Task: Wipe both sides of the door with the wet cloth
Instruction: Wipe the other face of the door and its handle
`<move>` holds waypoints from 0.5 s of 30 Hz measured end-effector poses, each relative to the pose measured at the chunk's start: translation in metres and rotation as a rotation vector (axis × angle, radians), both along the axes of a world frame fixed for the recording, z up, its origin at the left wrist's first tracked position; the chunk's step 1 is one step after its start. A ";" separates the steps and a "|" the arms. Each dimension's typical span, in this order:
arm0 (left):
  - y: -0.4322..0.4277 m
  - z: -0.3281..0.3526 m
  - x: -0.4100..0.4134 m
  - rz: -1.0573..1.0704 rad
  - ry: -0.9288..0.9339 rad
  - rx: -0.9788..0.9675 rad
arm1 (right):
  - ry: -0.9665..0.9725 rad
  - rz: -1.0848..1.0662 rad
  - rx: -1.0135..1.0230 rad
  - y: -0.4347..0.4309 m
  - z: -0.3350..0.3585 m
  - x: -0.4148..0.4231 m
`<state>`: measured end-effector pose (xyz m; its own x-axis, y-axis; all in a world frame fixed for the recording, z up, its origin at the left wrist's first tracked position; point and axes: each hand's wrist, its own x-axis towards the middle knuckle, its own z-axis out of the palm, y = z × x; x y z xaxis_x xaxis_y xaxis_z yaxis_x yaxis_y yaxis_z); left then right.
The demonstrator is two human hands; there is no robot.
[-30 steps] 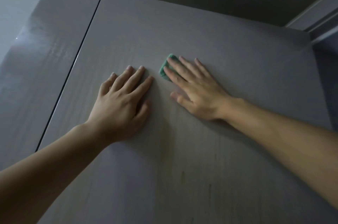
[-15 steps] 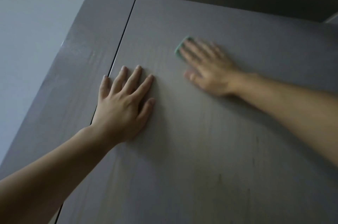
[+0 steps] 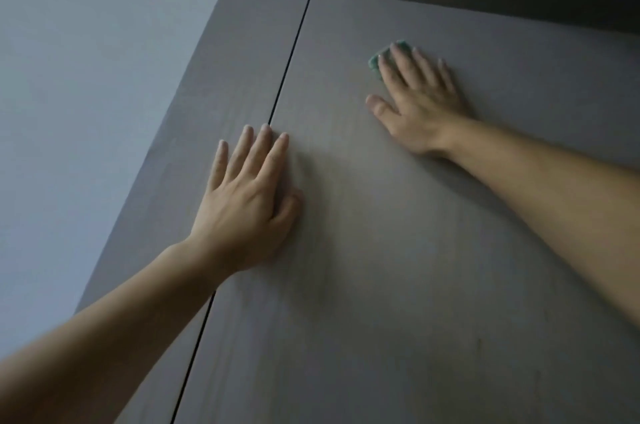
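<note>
Right hand (image 3: 419, 104), laid flat and open, pins the soft, limp wet cloth (image 3: 374, 66) against the door (image 3: 381, 285) at far right, probably best held under spread fingers, while the flat left hand (image 3: 249, 201) braces nearer.

I seem to be indoors, likely a home: a grey wood-grain door (image 3: 381, 250), a matching panel (image 3: 235, 77), a plain pale wall (image 3: 104, 77).

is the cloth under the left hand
No, the green cloth lies under the right hand; the left hand rests flat and bare on the door.
</note>
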<state>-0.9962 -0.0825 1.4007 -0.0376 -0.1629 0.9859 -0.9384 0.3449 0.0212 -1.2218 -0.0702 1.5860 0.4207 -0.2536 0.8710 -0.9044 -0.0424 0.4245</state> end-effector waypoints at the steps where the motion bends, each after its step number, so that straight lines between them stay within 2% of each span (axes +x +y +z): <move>1: 0.001 -0.004 0.007 0.015 0.036 0.006 | 0.060 0.006 -0.001 -0.001 -0.014 0.014; 4: -0.001 -0.016 0.028 0.038 0.068 0.028 | 0.399 0.049 0.019 -0.008 -0.074 0.031; 6: -0.004 -0.021 0.039 0.046 0.038 0.034 | 0.496 0.037 0.022 -0.008 -0.077 0.024; 7: -0.006 -0.022 0.043 0.046 0.028 0.034 | 0.450 0.027 0.006 -0.008 -0.062 0.023; 11: -0.011 -0.023 0.046 0.031 0.025 0.028 | 0.001 -0.012 0.015 -0.004 0.006 0.030; 13: -0.012 -0.023 0.047 0.032 0.024 0.019 | 0.048 -0.008 0.011 -0.004 -0.011 0.047; 15: -0.013 -0.024 0.048 0.031 0.024 0.020 | 0.288 0.023 0.005 -0.010 -0.057 0.056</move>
